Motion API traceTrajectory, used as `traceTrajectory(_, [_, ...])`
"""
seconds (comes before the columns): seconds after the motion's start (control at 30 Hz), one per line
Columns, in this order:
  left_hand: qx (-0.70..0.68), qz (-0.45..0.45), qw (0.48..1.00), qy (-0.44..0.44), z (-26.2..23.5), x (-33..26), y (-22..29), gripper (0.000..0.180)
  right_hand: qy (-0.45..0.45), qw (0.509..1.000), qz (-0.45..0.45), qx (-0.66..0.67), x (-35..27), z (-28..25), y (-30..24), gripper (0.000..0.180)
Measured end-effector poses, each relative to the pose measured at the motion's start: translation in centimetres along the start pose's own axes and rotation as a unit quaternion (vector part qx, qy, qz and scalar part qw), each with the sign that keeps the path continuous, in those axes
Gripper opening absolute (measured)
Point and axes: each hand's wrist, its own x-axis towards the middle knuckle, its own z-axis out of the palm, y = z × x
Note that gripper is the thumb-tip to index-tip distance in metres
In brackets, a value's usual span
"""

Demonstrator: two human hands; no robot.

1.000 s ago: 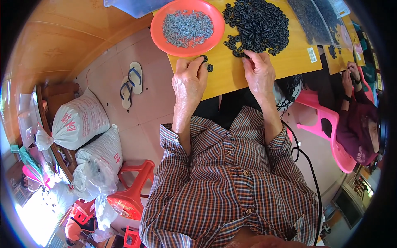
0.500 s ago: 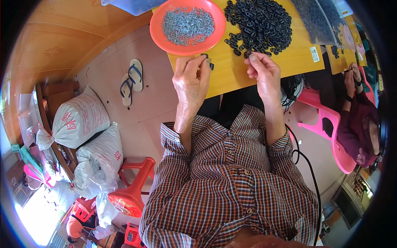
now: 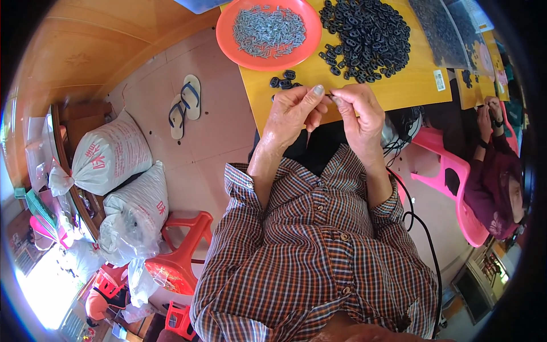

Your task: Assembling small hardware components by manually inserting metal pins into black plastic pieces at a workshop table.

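Note:
My left hand (image 3: 293,115) and my right hand (image 3: 362,112) meet over the front edge of the yellow table (image 3: 401,94). Between the fingertips of my right hand a small black piece (image 3: 329,97) shows, mostly hidden. My left thumb and fingers are closed right beside it; whatever they hold cannot be made out. Just beyond my left hand lie several black oval pieces (image 3: 289,74). A large heap of black two-holed oval pieces (image 3: 373,40) covers the far part of the table. To its left, small grey metal pins (image 3: 268,33) fill the middle of an orange-red plate (image 3: 227,48).
Clear bags of dark pieces (image 3: 436,34) lie at the far right. Another person (image 3: 493,176) sits on a pink chair (image 3: 456,171) to the right. Flip-flops (image 3: 185,107), white sacks (image 3: 111,154) and a red stool (image 3: 185,245) are on the left. A black cable (image 3: 430,239) runs along my right.
My right hand has drawn back from the heap with a black piece. My left hand has moved right, away from the small group of pieces, and the two hands now meet.

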Motion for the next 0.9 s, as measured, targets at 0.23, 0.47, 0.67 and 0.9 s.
traceTrajectory(0.23, [-0.081, -0.059, 0.995, -0.026, -0.3, 0.2, -0.4, 0.028, 0.006, 1.000, -0.024, -0.010, -0.2, -0.3, -0.6, 0.018])
traceTrajectory(0.47, [-0.141, -0.021, 0.989, -0.038, -0.6, 0.4, -0.8, 0.016, 0.001, 0.999, -0.044, -0.022, -0.2, 0.1, -0.5, 0.021])
traceTrajectory(0.67, [-0.116, 0.024, 0.993, 0.028, -0.1, 0.4, -0.6, 0.009, -0.006, 0.971, 0.168, 0.168, -1.2, 0.7, -0.6, 0.018])
traceTrajectory(0.9, [-0.117, 0.040, 0.992, 0.017, 0.1, 0.3, -0.9, 0.008, -0.040, 0.911, 0.316, 0.264, -0.9, 0.7, -1.4, 0.013])
